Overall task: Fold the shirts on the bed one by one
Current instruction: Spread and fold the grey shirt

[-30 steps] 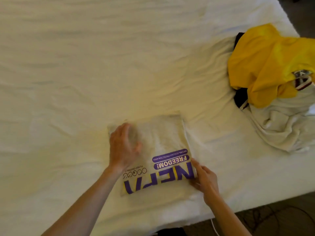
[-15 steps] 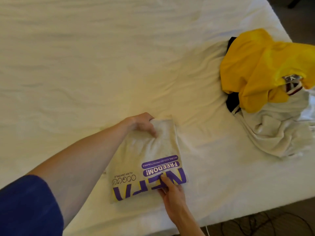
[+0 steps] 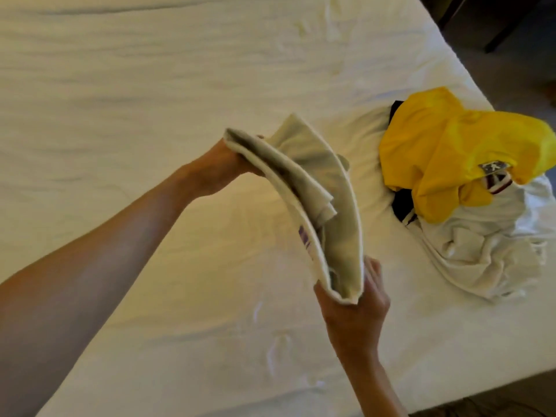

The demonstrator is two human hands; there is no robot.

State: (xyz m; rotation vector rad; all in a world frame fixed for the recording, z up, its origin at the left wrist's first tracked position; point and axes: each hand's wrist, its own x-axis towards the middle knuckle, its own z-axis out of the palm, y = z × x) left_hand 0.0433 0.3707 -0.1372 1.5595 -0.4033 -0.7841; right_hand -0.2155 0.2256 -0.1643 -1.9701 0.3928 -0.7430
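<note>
Folded cream shirt point(image 3: 316, 212): lifted off bed point(image 3: 150, 85) since half a second ago; fold apparently complete. Gripped by left hand point(image 3: 228, 164) and right hand point(image 3: 355, 308). Unfolded pile point(image 3: 457, 182) waiting at 2 o'clock.

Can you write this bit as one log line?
folded shirt: lifted | left hand: grips far end | right hand: grips near end | pile: unfolded

A dark garment point(image 3: 403, 206) lies mostly hidden under the yellow shirt point(image 3: 445, 152).

We have lifted the folded white shirt point(image 3: 316, 188) off the bed point(image 3: 150, 85); it now hangs curved on edge between our left hand point(image 3: 228, 167) and right hand point(image 3: 355, 314).
</note>
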